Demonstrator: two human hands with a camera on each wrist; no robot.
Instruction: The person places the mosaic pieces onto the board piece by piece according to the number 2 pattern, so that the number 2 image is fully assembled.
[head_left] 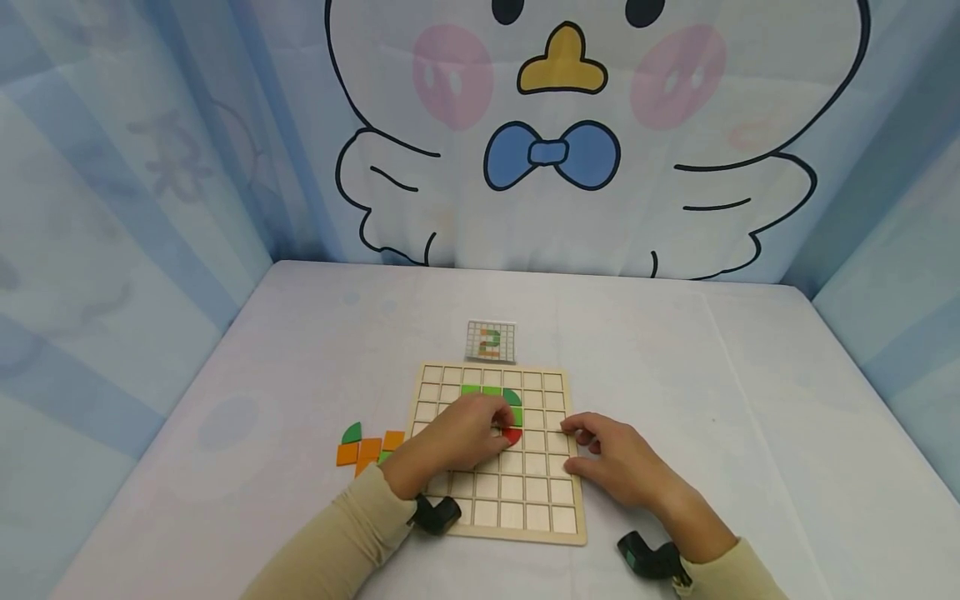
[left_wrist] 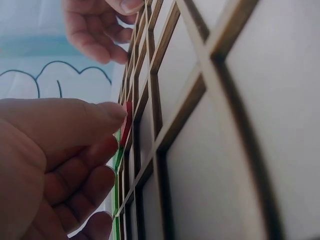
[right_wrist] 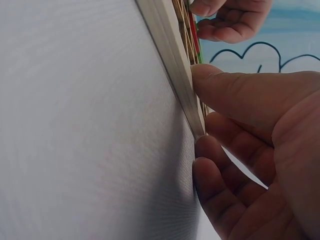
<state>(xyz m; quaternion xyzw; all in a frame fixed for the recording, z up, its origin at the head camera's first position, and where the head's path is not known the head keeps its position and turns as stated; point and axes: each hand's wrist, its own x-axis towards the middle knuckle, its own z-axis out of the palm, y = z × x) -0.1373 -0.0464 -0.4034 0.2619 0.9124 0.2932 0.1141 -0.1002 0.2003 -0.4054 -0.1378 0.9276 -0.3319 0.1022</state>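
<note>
A wooden grid board (head_left: 512, 514) lies flat on the table, with green tiles (head_left: 492, 391) in its upper cells and a green quarter-circle tile (head_left: 512, 397) at their right end. Over the board, my left hand (head_left: 461, 429) pinches a red quarter-circle tile (head_left: 513, 436) between thumb and forefinger, low at a cell below the green ones. The left wrist view shows the thumb tip against this red tile (left_wrist: 127, 122). My right hand (head_left: 618, 457) rests at the board's right edge, thumb and forefinger spread apart along the rim (right_wrist: 172, 65), other fingers loosely bent.
Several loose orange tiles (head_left: 347, 454) and a green quarter-circle tile (head_left: 352, 432) lie left of the board, partly behind the left forearm. Beyond the board is a small pattern card (head_left: 491, 342) showing a coloured figure on a grid. A printed curtain (head_left: 555, 217) stands behind the table.
</note>
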